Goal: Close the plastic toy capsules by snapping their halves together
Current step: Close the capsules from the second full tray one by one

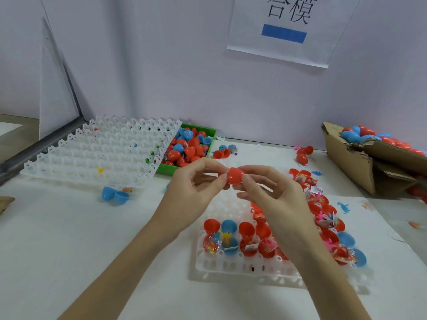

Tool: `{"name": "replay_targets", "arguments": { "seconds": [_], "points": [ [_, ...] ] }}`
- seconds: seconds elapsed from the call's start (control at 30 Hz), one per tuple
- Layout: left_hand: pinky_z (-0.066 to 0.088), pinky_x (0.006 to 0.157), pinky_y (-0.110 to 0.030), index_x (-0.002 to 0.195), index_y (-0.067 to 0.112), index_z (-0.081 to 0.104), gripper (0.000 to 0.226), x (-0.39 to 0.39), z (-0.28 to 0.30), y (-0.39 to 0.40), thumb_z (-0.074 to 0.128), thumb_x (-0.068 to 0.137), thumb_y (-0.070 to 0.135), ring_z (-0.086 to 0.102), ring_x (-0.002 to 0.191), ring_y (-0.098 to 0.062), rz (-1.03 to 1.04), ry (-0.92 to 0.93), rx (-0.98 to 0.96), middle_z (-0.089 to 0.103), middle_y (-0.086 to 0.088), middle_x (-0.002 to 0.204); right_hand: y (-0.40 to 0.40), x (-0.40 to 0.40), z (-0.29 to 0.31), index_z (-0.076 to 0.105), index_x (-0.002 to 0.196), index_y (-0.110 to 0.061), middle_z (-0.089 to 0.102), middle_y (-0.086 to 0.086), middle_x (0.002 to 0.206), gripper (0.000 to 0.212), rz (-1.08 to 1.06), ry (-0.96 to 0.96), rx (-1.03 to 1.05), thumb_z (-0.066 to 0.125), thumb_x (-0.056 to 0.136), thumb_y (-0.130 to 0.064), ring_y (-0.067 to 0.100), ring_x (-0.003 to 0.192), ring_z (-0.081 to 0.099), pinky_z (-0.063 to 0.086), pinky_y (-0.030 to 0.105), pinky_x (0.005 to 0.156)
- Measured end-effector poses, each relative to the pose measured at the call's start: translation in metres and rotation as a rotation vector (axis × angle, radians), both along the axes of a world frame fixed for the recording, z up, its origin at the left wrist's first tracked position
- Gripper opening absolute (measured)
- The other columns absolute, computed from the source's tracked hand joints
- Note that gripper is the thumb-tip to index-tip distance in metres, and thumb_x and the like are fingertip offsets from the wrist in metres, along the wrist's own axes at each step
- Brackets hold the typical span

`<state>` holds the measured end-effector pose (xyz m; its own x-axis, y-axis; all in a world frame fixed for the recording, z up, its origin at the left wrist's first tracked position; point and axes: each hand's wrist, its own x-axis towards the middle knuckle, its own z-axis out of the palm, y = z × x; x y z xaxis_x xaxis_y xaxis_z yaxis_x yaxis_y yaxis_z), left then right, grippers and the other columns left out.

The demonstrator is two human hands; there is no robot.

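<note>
Head view: a person's two bare hands meet above a white table [69, 250], both pinching a single red capsule [235, 175] held in the air between them. The left hand [196, 188] closes thumb and fingertips on the capsule's left end, while the right hand [272, 192] curls thumb and forefinger round its right end; the capsule sits at the fingertips of both, not in either palm. Whether its halves are fully snapped together cannot be told. Directly below the hands lies one white grid tray [231, 266], its near row holding four open capsules in plain sight, three red and one blue, each with a small packeted toy inside; more open red and blue capsules run along its right side, partly hidden by the right forearm, so their number cannot be told. A second, larger white grid tray [92, 148] rests tilted at the far left, its right edge lying over one green bin [166, 168] heaped with red and blue capsules too many to count. One open blue capsule [114, 195] lies on the table just in front of that tray. At the far right, one torn cardboard box [351, 162] holds a further pile of red and blue capsules. One paper sign [288, 28] with a blue bar hangs on the wall behind.
</note>
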<state>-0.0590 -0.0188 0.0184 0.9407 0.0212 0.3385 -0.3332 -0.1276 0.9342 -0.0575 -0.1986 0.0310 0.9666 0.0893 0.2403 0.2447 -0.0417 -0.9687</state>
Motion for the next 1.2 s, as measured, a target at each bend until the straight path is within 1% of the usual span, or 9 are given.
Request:
{"name": "replay_targets", "arguments": {
  "seconds": [0.13,0.27,0.37,0.5,0.57,0.7,0.8,1.0,1.2],
  "points": [
    [0.058,0.084,-0.019,0.107,0.014,0.072,0.013,-0.003,-0.001,-0.004,0.073,0.095,0.010,0.076,0.090,-0.010,0.017,-0.045,0.086,0.077,0.004,0.099,0.004,-0.001,-0.004,0.074,0.111,-0.020,0.077,-0.010,0.094,0.016,-0.099,-0.158,-0.167,0.067,0.097,-0.019,0.008,0.089,0.074,0.060,0.018,0.073],
    [0.061,0.083,-0.022,0.108,0.016,0.079,0.018,-0.002,-0.001,-0.002,0.079,0.090,0.013,0.076,0.090,-0.010,0.113,-0.109,0.110,0.078,0.006,0.100,0.007,-0.004,-0.007,0.071,0.116,-0.021,0.075,-0.009,0.103,0.022,-0.114,-0.296,-0.306,0.065,0.095,-0.023,0.007,0.094,0.073,0.060,0.020,0.080],
    [0.061,0.085,-0.025,0.108,0.016,0.082,0.022,-0.001,0.000,0.003,0.083,0.085,0.016,0.075,0.099,-0.013,0.131,-0.170,0.103,0.078,0.006,0.104,0.010,-0.005,-0.008,0.071,0.116,-0.019,0.075,-0.010,0.103,0.023,-0.110,-0.284,-0.239,0.065,0.095,-0.022,0.006,0.091,0.074,0.060,0.020,0.079],
    [0.053,0.097,-0.018,0.116,0.012,0.079,0.024,-0.002,0.000,0.001,0.074,0.093,0.015,0.068,0.111,-0.007,0.179,-0.409,0.388,0.074,0.003,0.115,0.012,-0.004,-0.009,0.073,0.112,-0.020,0.077,-0.014,0.096,0.018,-0.112,-0.178,-0.066,0.067,0.095,-0.023,0.007,0.087,0.076,0.058,0.016,0.076],
    [0.050,0.099,-0.015,0.116,0.010,0.079,0.022,-0.001,-0.002,-0.002,0.073,0.094,0.012,0.067,0.110,-0.005,0.205,-0.468,0.437,0.074,0.001,0.115,0.010,-0.003,-0.008,0.073,0.112,-0.021,0.077,-0.014,0.095,0.018,-0.109,-0.150,-0.049,0.067,0.095,-0.025,0.008,0.087,0.076,0.058,0.016,0.077],
    [0.059,0.088,-0.021,0.105,0.014,0.080,0.017,-0.002,-0.001,0.000,0.080,0.088,0.018,0.072,0.102,-0.010,0.167,-0.290,0.218,0.077,0.007,0.103,0.010,-0.003,-0.007,0.074,0.112,-0.019,0.077,-0.013,0.095,0.018,-0.084,-0.114,-0.057,0.066,0.096,-0.023,0.008,0.088,0.076,0.057,0.014,0.076],
    [0.060,0.083,-0.022,0.106,0.016,0.067,0.032,-0.005,0.005,0.001,0.087,0.081,0.019,0.076,0.093,-0.017,0.071,-0.132,-0.048,0.078,0.003,0.094,0.009,-0.004,-0.006,0.075,0.110,-0.020,0.078,-0.010,0.096,0.020,-0.051,-0.048,-0.008,0.066,0.094,-0.028,0.010,0.091,0.076,0.059,0.017,0.080],
    [0.057,0.082,-0.014,0.110,0.027,0.078,0.035,-0.006,0.008,0.000,0.085,0.075,0.027,0.075,0.092,-0.009,0.003,-0.110,-0.013,0.079,0.013,0.099,0.005,-0.005,0.000,0.075,0.107,-0.026,0.078,-0.010,0.096,0.017,-0.031,-0.033,0.036,0.067,0.093,-0.031,0.011,0.090,0.076,0.059,0.017,0.081],
    [0.058,0.079,-0.015,0.104,0.022,0.078,0.035,-0.007,0.008,0.001,0.087,0.070,0.028,0.077,0.091,-0.009,0.051,-0.150,-0.037,0.079,0.013,0.095,0.008,-0.007,-0.002,0.074,0.110,-0.022,0.077,-0.008,0.100,0.019,0.020,-0.090,0.022,0.066,0.094,-0.030,0.013,0.096,0.075,0.060,0.021,0.083]
  ]
}}
